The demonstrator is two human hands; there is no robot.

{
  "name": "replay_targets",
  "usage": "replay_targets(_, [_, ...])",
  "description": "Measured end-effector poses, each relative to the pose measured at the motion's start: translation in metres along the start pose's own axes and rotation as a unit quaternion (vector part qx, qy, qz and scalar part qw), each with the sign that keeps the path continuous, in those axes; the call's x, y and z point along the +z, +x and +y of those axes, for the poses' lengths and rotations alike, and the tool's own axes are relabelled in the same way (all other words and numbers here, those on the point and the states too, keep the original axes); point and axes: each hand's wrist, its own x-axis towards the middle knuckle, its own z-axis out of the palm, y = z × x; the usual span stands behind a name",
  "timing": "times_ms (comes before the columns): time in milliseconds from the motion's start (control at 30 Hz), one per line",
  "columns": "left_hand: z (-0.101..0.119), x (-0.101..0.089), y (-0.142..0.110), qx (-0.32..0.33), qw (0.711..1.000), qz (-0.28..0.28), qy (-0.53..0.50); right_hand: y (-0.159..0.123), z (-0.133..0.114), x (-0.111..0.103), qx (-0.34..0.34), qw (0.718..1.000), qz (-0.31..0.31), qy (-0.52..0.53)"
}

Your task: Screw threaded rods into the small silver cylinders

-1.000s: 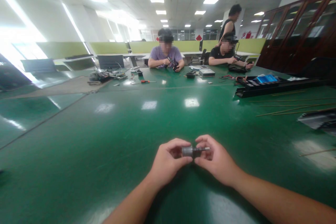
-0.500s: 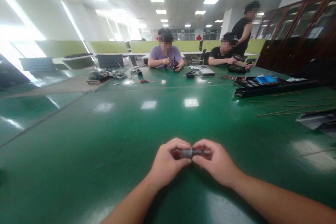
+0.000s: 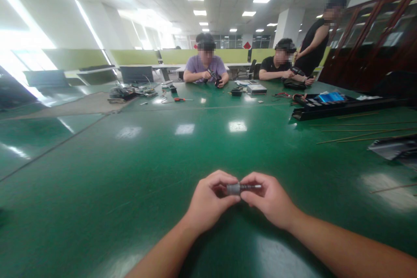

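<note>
Low over the green table, a small grey cylindrical metal part with a thin stepped shaft (image 3: 233,189) lies sideways between my hands, the shaft pointing right. My left hand (image 3: 210,200) grips the thick cylinder between thumb and fingers. Curled round the shaft side, my right hand (image 3: 272,202) has its thumb and fingertips closed at the joint between cylinder and shaft. The bright shaft tip shows in front of the right palm. Both hands' fingertips nearly meet, and the far side of the part is hidden by fingers.
Across the green table (image 3: 146,156) sit two people handling dark devices; another person stands behind. A red screwdriver (image 3: 180,100), a grey box (image 3: 256,89) and electronic parts (image 3: 130,92) lie at the far side. On the right are a black channel (image 3: 306,113), thin rods (image 3: 358,136) and plastic bags (image 3: 391,150).
My hands and the grey part have barely shifted; the right thumb sits slightly lower and more of the shaft shows. The standing person has moved right.
</note>
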Motion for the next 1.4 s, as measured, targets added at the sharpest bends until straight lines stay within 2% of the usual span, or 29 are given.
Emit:
replay_targets(300, [0.0049, 0.0007, -0.002, 0.023, 0.998, 0.01, 0.063, 0.0013, -0.0029, -0.0019, 0.008, 1.0, 0.001, -0.006])
replay_targets(767, [0.0041, 0.0013, -0.0022, 0.008, 0.998, 0.019, 0.062, 0.0026, 0.0005, -0.0045, 0.02, 0.999, -0.011, 0.027])
replay_targets(1400, [0.0064, 0.0014, -0.0024, 0.026, 0.995, 0.037, 0.086, 0.0032, -0.0004, -0.005, 0.019, 0.999, -0.003, 0.029])
